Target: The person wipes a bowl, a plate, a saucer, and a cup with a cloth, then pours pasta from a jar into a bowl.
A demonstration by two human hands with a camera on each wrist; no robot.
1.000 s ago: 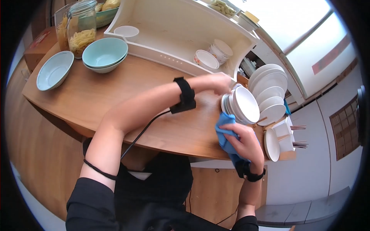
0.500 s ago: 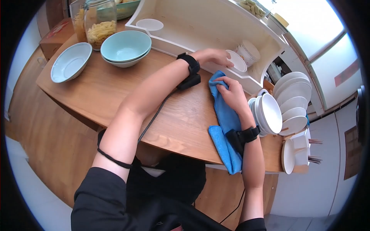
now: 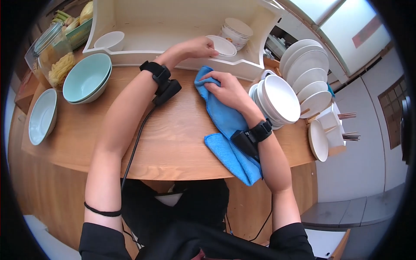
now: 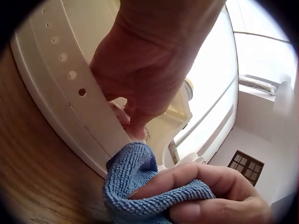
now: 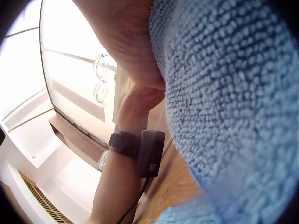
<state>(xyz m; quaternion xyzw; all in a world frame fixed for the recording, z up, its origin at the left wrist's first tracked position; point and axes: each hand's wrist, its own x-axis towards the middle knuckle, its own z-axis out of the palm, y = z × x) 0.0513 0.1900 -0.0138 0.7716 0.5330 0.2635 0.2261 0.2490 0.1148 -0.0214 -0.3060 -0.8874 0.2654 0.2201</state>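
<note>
My left hand (image 3: 199, 47) reaches over the low front wall of the cream shelf (image 3: 173, 63). Its fingers and thumb pinch the near left rim of a white bowl (image 3: 223, 44) beside a stack of flower-patterned bowls (image 3: 236, 31). In the left wrist view, the fingertips of this hand (image 4: 145, 74) dip behind the perforated wall and are partly hidden. My right hand (image 3: 227, 91) grips a blue cloth (image 3: 225, 119) between thumb and fingers just in front of the shelf. The cloth hangs down along the forearm to the table and fills much of the right wrist view.
Stacked white bowls (image 3: 281, 99) stand right of my right hand, before a rack of upright plates (image 3: 307, 65). Pale green bowls (image 3: 86, 80), a shallow bowl (image 3: 43, 117) and a pasta jar (image 3: 60, 71) occupy the table's left side. A cable (image 3: 136, 138) trails from my left wrist.
My left hand went from beside the white bowl stack on the right to the bowl inside the shelf. My right hand moved left and forward with the cloth, which now hangs more unfolded.
</note>
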